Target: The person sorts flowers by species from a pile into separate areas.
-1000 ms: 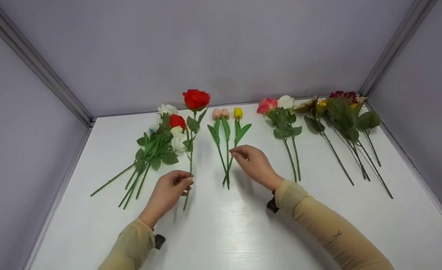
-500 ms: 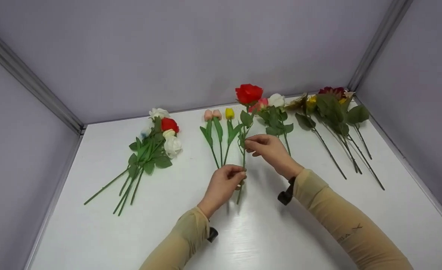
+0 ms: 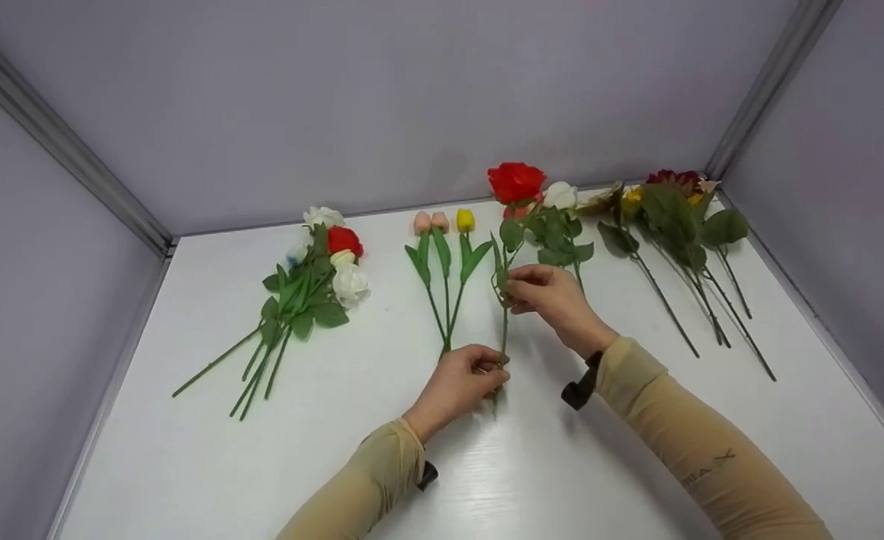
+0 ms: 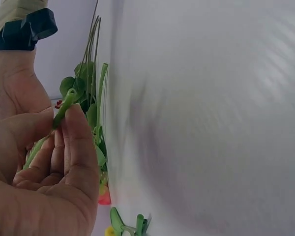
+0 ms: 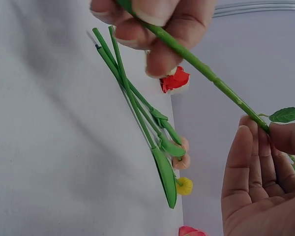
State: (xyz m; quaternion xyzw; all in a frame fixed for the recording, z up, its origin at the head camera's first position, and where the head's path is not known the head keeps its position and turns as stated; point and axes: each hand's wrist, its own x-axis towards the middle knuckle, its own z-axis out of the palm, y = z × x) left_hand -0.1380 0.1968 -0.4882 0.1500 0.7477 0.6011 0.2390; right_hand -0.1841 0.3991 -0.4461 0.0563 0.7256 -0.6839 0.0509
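Observation:
A red rose (image 3: 515,182) on a long green stem (image 3: 503,330) is held above the white table (image 3: 442,480), between both hands. My left hand (image 3: 493,369) pinches the stem's lower end between thumb and fingers, as the left wrist view shows at the stem tip (image 4: 64,105). My right hand (image 3: 513,289) pinches the stem higher up, just below its leaves (image 3: 511,234). In the right wrist view the stem (image 5: 201,66) runs from the left hand's fingers (image 5: 152,19) to the right hand's fingertips (image 5: 258,132).
Three tulips (image 3: 446,247), two pink and one yellow, lie just left of the held rose. A bundle of white and red roses (image 3: 314,277) lies further left. Pink and white roses (image 3: 562,225) and a sunflower bunch (image 3: 675,217) lie to the right. Grey walls enclose the table.
The left hand carried the red rose from beside the left bundle rightward, past the tulips. The right hand left the tulip stems and took hold of the rose stem.

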